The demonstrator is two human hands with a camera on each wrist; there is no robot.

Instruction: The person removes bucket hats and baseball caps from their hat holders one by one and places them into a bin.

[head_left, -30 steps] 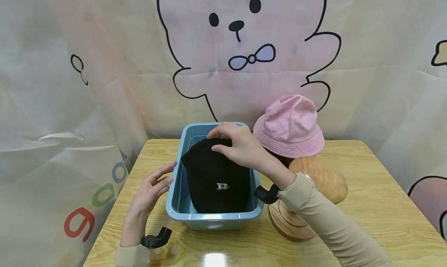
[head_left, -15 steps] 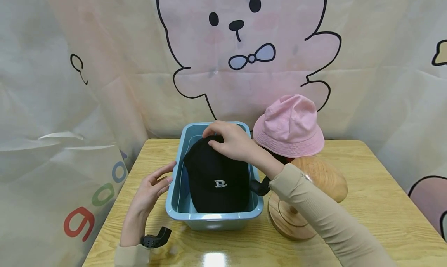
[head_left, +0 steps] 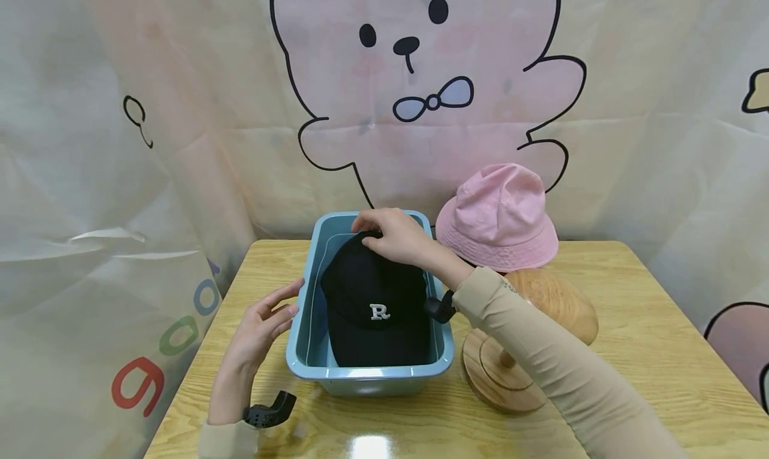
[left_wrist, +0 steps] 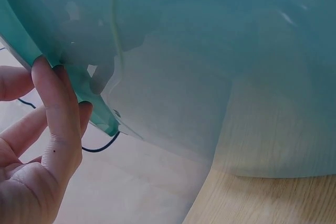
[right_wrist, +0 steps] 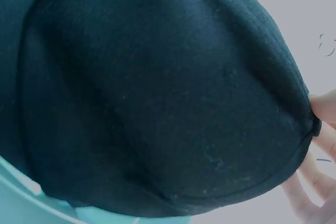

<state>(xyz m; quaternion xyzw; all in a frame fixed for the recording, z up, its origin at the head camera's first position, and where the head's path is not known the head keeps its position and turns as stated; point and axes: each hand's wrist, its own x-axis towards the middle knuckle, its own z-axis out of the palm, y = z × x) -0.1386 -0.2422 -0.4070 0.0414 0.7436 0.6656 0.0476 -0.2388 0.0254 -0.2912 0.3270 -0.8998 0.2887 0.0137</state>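
A black baseball cap [head_left: 372, 279] with a white letter on its front sits in a light blue plastic basin [head_left: 369, 372], brim towards me. My right hand [head_left: 399, 239] pinches the far edge of its crown between thumb and fingers, as the right wrist view also shows at the cap's edge [right_wrist: 178, 103]. At the basin's left side is my left hand [head_left: 258, 332], its relaxed fingertips touching the rim. In the left wrist view, some tips of the left hand [left_wrist: 47, 145] are hidden behind the lip of the rim [left_wrist: 58, 61].
A pink bucket hat [head_left: 498, 219] rests behind and right of the basin, with something dark under its brim. In front of it stands a wooden hat form [head_left: 553, 305] on a round wooden base [head_left: 495, 379], partly hidden by my right forearm. A printed cloth hangs behind the table.
My right hand has drawn the cap's crown slightly away from me and straightened it, so the letter stands more upright. The left hand stays at the rim.
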